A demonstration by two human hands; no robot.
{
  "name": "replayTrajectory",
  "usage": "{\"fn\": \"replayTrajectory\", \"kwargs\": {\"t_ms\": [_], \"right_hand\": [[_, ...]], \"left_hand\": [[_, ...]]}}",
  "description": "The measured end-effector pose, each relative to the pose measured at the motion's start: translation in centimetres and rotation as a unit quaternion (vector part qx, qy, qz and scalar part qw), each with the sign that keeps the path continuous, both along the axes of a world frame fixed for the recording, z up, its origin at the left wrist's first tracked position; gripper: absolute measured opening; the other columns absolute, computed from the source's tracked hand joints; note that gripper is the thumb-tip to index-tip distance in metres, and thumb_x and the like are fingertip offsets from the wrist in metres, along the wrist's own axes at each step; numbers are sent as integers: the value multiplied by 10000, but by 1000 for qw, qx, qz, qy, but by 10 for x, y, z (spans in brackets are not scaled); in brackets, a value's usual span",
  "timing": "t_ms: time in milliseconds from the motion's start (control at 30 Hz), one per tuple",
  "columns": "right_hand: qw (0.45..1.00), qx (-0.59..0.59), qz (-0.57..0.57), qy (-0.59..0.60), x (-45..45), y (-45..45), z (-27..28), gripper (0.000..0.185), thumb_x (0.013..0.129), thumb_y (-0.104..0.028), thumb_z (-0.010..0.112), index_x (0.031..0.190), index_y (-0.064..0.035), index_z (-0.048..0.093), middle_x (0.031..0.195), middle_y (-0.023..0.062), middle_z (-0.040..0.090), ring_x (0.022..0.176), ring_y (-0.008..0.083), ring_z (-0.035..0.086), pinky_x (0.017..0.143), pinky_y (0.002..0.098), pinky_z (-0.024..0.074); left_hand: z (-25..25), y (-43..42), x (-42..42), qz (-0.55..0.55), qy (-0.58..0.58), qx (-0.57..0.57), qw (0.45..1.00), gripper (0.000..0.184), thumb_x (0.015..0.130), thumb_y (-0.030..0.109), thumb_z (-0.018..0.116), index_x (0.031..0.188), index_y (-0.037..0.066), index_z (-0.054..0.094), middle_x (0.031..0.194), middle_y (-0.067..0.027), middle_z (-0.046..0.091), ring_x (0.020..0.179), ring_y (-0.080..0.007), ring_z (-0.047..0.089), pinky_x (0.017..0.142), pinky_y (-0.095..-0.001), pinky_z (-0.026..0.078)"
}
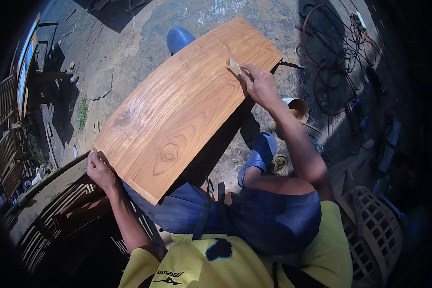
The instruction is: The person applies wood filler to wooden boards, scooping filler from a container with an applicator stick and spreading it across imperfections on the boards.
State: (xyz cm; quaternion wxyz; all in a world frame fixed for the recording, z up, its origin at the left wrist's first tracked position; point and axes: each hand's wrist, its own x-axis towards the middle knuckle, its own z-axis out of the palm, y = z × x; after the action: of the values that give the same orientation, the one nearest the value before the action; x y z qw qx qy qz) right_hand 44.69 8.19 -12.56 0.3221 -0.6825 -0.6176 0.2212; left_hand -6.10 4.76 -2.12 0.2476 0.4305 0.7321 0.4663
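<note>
A wide wooden board (pixel 177 115) with bold grain and a knot lies slanted across my lap, its near end on my dark shorts. My left hand (pixel 101 169) is closed at the board's left corner, with fingertips gripping the edge. Over the far right part of the board, my right hand (pixel 260 85) pinches a small pale flat piece (pixel 234 66). One end of that piece meets or nearly meets the wood; its exact kind is unclear. The board's surface has a shiny patch on the left side.
To the right stand a white can (pixel 297 109) with brown contents and a smaller round tin (pixel 279 164). Hoses and cables (pixel 329 62) lie tangled at the upper right. A lattice chair back (pixel 374 225) is at lower right. Slatted wooden pieces (pixel 7 110) line the left.
</note>
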Motion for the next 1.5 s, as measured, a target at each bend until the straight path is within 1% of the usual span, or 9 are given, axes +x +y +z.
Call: {"fn": "replayTrajectory", "kwargs": {"t_ms": [167,500,700,800,967,1100,1233,1333,1500], "right_hand": [[996,0,21,-84,-20,-13,-4,294,975,-152,628,1262,-126,686,968,178,624,900,393,668,790,499,558],[972,-180,80,-124,-19,5,37,314,968,-136,570,1244,-107,718,1060,264,645,996,438,692,869,524,558],[974,-173,84,-123,-10,9,26,356,961,-148,579,1295,-139,702,1077,245,642,999,426,693,859,524,559],[975,-177,75,-113,-9,1,18,380,961,-167,590,1327,-150,689,1107,238,644,1007,420,693,865,524,558],[965,-206,98,-130,8,14,28,426,950,-156,593,1370,-171,663,1153,227,645,1014,420,691,890,522,555],[975,-167,86,-120,7,9,17,386,917,-135,595,1270,-192,740,1114,210,672,1051,409,689,927,503,556],[947,-243,142,-155,20,28,50,335,944,-208,661,1269,-235,738,1114,120,717,1045,348,695,892,473,564],[954,-160,218,-128,5,38,42,342,924,-235,698,1257,-297,744,1086,67,722,1034,308,696,869,442,563],[938,-174,251,-164,17,64,32,316,914,-201,701,1208,-287,777,1082,100,765,1065,313,708,920,446,564]], "left_hand": [[-1,0,-1,-12,-16,5,1000,333,1081,250,554,1037,-39,714,813,8,634,683,-43,509,603,-196,381],[-2,-1,-10,-13,-39,-7,999,381,1079,263,548,1108,-88,694,930,-57,697,804,-92,600,724,-226,472],[-4,0,-2,5,-5,1,1000,385,1077,265,547,1108,-90,693,937,-69,700,826,-101,603,743,-240,476],[1,2,-1,9,-67,9,998,390,1077,268,552,1120,-92,694,935,-67,695,818,-104,596,737,-242,471],[-7,-1,-13,-20,9,-1,1000,371,1080,256,552,1110,-81,702,926,-51,688,812,-87,586,717,-232,461],[-3,-1,-15,-29,-46,-19,998,369,1081,250,549,1105,-86,700,915,-46,685,808,-85,582,713,-229,458],[-5,-3,-15,-6,-5,-14,1000,372,1080,255,552,1099,-86,698,910,-44,681,806,-90,583,715,-232,461],[-9,-3,-27,-16,11,-23,1000,373,1078,258,555,1110,-86,695,922,-49,685,818,-95,592,725,-237,469],[-15,-3,-33,-3,-37,-12,999,395,1080,260,552,1191,-106,652,1019,-101,703,876,-128,640,768,-254,506]]}}
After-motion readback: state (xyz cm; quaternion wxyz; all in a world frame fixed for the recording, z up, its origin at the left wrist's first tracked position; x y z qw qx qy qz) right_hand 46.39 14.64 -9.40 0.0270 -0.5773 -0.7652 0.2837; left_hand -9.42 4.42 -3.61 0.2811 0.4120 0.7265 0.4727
